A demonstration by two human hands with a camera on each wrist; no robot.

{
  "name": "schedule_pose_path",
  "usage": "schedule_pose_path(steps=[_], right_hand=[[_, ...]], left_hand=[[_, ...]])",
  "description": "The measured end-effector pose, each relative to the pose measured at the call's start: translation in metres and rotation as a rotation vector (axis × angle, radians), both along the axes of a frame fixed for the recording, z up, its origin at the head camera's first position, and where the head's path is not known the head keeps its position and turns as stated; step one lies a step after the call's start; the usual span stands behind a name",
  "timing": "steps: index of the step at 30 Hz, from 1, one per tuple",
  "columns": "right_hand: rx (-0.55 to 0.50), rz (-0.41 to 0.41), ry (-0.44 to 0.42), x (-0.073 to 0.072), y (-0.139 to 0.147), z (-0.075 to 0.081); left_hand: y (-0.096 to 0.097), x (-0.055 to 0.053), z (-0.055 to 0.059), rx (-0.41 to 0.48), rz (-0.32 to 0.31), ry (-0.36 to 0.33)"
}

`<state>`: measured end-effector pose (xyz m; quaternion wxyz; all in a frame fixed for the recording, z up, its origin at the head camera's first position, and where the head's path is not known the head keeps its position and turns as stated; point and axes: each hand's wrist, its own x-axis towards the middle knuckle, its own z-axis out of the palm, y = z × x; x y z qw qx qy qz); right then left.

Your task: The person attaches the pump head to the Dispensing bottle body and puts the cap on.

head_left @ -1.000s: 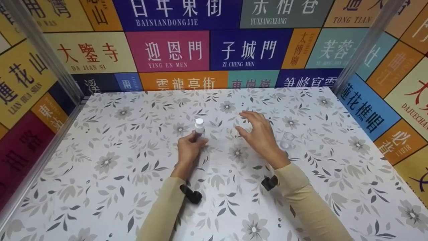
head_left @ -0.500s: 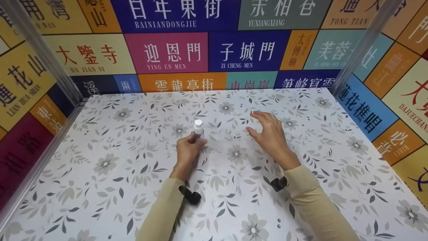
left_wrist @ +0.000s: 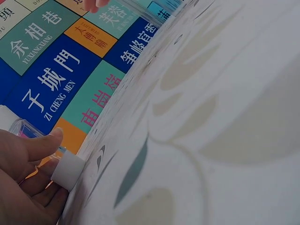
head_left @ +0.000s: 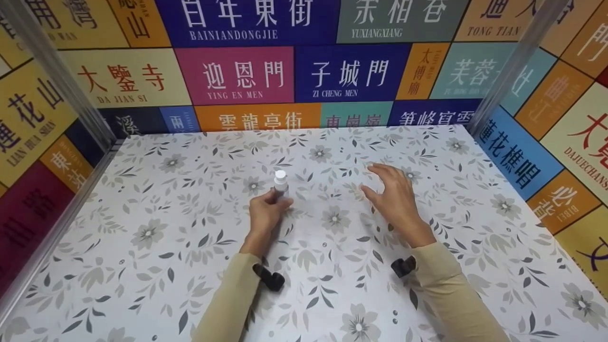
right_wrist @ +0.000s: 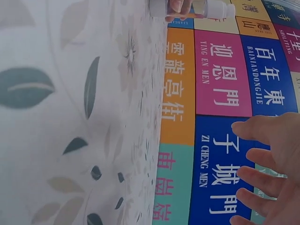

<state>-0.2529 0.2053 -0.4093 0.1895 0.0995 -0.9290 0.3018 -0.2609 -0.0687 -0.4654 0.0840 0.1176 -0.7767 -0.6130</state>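
My left hand [head_left: 265, 213] grips a small clear bottle [head_left: 280, 179] with a white top, upright on the table. In the left wrist view, a white base [left_wrist: 68, 170] shows at its lower end, against the tabletop, with thumb and fingers wrapped around the clear body. The right wrist view catches the same bottle [right_wrist: 220, 9] at its upper edge. Off to the right, my right hand [head_left: 398, 202] hovers with fingers spread and slightly bent. Nothing lies between that thumb and those fingers. The clear cup seen earlier behind this hand cannot be seen now.
A white tabletop [head_left: 190, 266] with a grey leaf and flower print lies under both hands. Colourful panels with characters [head_left: 235, 76] close off its back and sides. Clear corner posts [head_left: 522, 66] stand at the back corners.
My right hand has moved right and slightly nearer to me, still empty. The clear cup beside it has gone out of sight behind it. My left hand and the bottle have stayed put.
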Motion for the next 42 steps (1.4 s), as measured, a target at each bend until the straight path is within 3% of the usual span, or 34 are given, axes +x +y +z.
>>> schedule_pose_path(steps=[12,26,42], right_hand=[[0.032,-0.045,-0.067,0.0,0.023,-0.004],[0.015,-0.075,-0.112,-0.001,0.047,-0.011],[-0.026,-0.108,-0.286,-0.001,0.069,-0.016]], left_hand=[[0.001,-0.003,0.0,0.021,-0.006,-0.047],[-0.001,-0.003,-0.003,-0.003,-0.016,-0.017],[0.001,-0.002,-0.003,0.02,0.0,-0.004]])
